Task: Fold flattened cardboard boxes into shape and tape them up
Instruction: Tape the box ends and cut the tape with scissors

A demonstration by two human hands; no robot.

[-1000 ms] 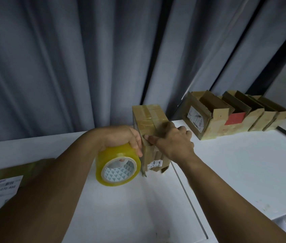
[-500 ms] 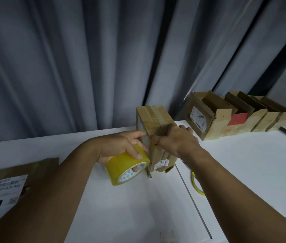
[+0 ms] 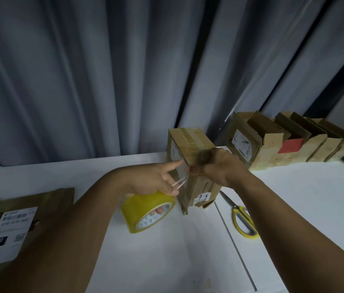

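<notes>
The cardboard box point(image 3: 190, 142) is standing tall near the middle of the white table point(image 3: 293, 197), with shiny tape across its top. Your right hand point(image 3: 219, 166) is gripping its near top corner: the thumb is pressing on the edge and the fingers are curling over the side. Your left hand point(image 3: 152, 178) is holding the yellow tape roll point(image 3: 143, 210) just beside the box, low on its left. One fingertip is showing through the hole in the roll, and your pointing finger is reaching out straight to the box. A strip of clear tape point(image 3: 179, 178) is stretching from the roll to the box.

A small white sticker point(image 3: 201, 197) is sitting low on the box, too tiny to read. Yellow scissors point(image 3: 243, 220) are lying to the right. A row of open boxes point(image 3: 272, 144) is waiting at the back right; one has a label too blurry to read. A flat cardboard piece point(image 3: 57, 199) is lying far left, and its white label point(image 3: 6, 231) is showing "070" in a black patch.
</notes>
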